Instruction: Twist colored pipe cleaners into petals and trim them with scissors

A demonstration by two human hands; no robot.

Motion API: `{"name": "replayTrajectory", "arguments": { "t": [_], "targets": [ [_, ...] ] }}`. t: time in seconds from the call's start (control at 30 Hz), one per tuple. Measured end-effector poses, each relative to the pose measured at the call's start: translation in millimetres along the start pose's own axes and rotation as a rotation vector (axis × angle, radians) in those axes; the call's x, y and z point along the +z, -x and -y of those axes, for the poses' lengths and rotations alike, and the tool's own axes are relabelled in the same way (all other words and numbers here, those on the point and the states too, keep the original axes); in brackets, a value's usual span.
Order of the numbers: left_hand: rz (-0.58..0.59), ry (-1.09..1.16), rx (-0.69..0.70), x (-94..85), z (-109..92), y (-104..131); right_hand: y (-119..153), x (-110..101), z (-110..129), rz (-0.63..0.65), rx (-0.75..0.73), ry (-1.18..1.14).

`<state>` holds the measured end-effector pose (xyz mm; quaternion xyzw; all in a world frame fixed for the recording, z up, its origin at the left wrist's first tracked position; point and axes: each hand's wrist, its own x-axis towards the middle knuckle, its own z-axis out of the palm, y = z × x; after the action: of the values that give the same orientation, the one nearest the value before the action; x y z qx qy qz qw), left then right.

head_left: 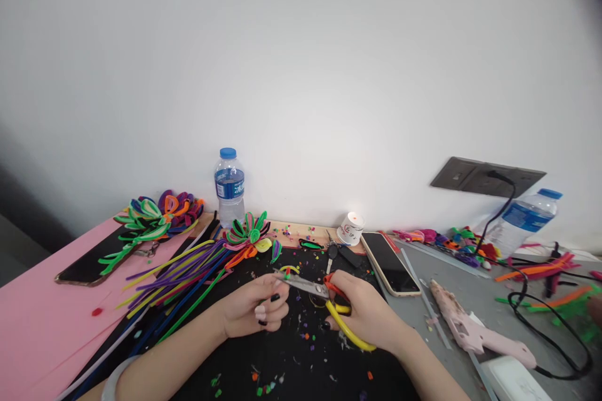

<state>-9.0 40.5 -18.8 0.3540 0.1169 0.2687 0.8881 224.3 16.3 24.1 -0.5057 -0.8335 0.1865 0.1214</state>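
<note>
In the middle of the head view my right hand grips a pair of scissors with orange and yellow handles. Their blades point left, toward the fingertips of my left hand. Those fingertips pinch a small fuzzy green piece, which sits right by the blade tips. A yellow-green curved strip shows just behind it. Whether the blades are cutting into the piece, I cannot tell. Beneath both hands a black mat is strewn with tiny coloured clippings.
Pipe cleaners and a fuzzy flower lie to the left, near a water bottle. On the right are a phone, a pink glue gun with a black cord, and a second bottle. A paper cup stands at the wall.
</note>
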Motion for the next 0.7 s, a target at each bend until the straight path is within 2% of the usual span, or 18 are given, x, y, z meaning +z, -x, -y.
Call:
{"name": "replayTrajectory", "arguments": {
  "t": [0.07, 0.17, 0.27, 0.33, 0.47, 0.7],
  "targets": [
    [-0.188, -0.129, 0.145, 1.2, 2, -6, 0, 1, 0, -0.02, 0.05, 0.006],
    [-0.478, -0.54, 0.34, 3.4, 4, -12, 0, 3, -1, -0.007, 0.137, 0.021],
    [-0.676, -0.991, 0.426, 6.2, 3, -9, 1, 7, -2, 0.001, 0.205, 0.062],
    [-0.758, -1.215, 0.476, 7.8, 2, -6, 1, 10, -1, 0.0, 0.215, 0.084],
    [-0.755, -1.472, 0.555, 7.7, 1, -3, 4, 14, 6, 0.014, 0.211, 0.045],
    [-0.718, -1.547, 0.533, -1.4, 7, -3, 5, 17, 19, 0.026, 0.251, 0.011]
  ]
}}
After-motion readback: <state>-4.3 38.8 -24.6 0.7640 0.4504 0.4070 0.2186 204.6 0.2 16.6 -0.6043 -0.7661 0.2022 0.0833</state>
